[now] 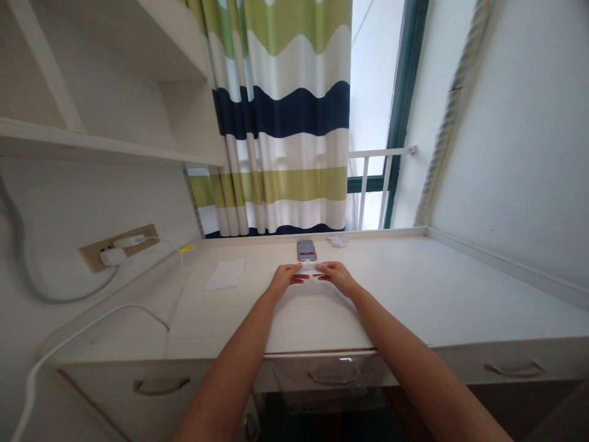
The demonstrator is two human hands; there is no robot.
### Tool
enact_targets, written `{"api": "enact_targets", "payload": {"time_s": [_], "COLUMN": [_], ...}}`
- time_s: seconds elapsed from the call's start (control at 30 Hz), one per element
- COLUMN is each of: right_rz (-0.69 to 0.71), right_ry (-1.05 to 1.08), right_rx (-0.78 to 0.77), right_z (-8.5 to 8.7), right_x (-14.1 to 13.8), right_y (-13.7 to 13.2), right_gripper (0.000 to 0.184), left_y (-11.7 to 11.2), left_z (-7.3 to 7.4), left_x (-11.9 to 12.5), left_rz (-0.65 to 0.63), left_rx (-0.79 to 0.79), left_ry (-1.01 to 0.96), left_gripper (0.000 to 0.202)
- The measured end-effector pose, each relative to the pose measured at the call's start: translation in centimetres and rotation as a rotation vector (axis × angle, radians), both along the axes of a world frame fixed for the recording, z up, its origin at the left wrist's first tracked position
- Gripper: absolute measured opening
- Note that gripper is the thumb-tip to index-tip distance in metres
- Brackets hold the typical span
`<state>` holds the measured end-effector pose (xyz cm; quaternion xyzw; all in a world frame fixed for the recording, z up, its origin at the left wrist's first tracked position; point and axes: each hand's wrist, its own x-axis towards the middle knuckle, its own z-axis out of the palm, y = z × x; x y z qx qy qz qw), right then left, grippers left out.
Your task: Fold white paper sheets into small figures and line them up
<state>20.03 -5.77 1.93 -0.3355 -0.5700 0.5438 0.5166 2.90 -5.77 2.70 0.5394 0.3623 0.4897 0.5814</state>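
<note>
Between my two hands is a small piece of white folded paper (308,267), held up over the desk. My left hand (286,277) pinches its left end between thumb and fingers. At the right end, my right hand (337,276) grips it the same way. The paper's exact shape is hard to make out at this size. Just beyond it lies a phone (307,250) with its screen lit. A crumpled or folded white paper piece (337,241) rests to the right of the phone. Left of my hands, a stack of white paper sheets (225,274) lies flat.
The white desk (414,294) has drawers with metal handles (161,385) along its front. A wall socket (120,247) with plugs and white cables (105,313) is at left. Shelves (110,147) overhang the left side. A striped curtain (285,110) hangs behind.
</note>
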Motion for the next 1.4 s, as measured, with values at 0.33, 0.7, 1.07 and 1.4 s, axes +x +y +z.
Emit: {"api": "enact_targets", "payload": {"time_s": [0.33,0.7,1.07,1.4], "right_rz": [-0.036,-0.102,-0.207,-0.196], "right_ry": [0.038,0.122,0.208,0.17], "right_rx": [0.007,0.032,-0.005,0.042], "right_z": [-0.3,-0.1,0.3,0.2], "right_x": [-0.1,-0.4,-0.6,-0.9], "right_y": [0.5,0.3,0.4,0.3], "right_gripper": [0.02,0.022,0.026,0.029], "left_y": [-0.1,0.2,0.2,0.3], "left_z": [0.1,-0.3,-0.2,-0.1], "left_x": [0.1,0.4,1.1,0.9], "left_rz": [0.005,0.112,0.127,0.207], "left_rx": [-0.086,0.036,0.098,0.224], "left_ry": [-0.084,-0.13,-0.14,-0.103], "left_gripper": [0.022,0.028,0.032,0.041]}}
